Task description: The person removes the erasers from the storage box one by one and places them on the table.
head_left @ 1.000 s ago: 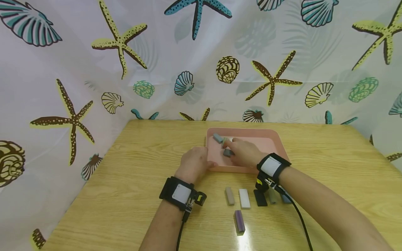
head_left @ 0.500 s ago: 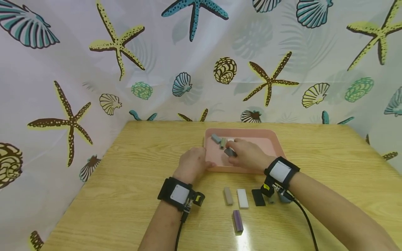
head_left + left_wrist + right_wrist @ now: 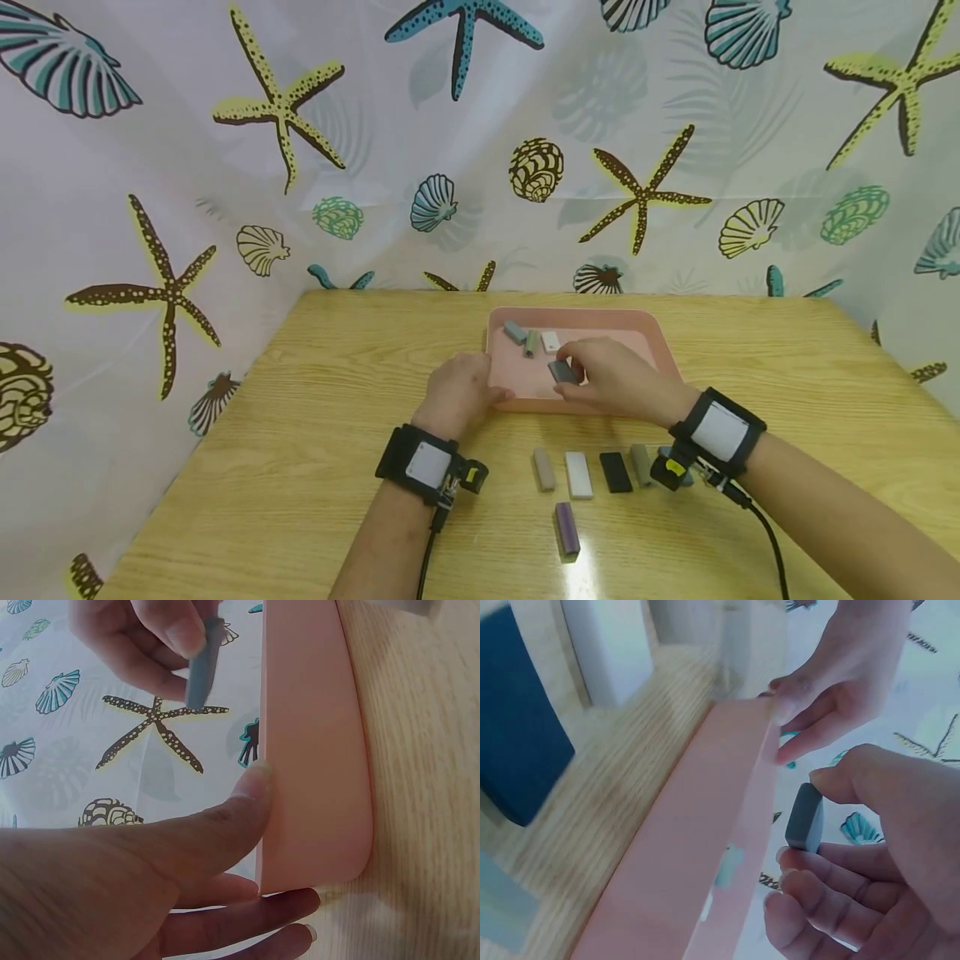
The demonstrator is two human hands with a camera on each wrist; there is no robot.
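Observation:
My right hand pinches a small dark grey block between thumb and fingertips, over the front part of a pink tray. In the right wrist view the grey block is held on edge, close to the tray's wall. My left hand grips the tray's near left corner; the left wrist view shows its thumb on the rim and the other fingers around the corner. Inside the tray lie a blue-grey block, a pale green block and a white block.
In front of the tray, a row on the wooden table has a beige block, a white block, a black block, a grey-green block and a partly hidden blue one. A purple block lies nearer. Patterned cloth hangs behind.
My right hand has picked up the grey block from the tray's left part and drawn it to the right, uncovering the white block. My left hand stays at the corner.

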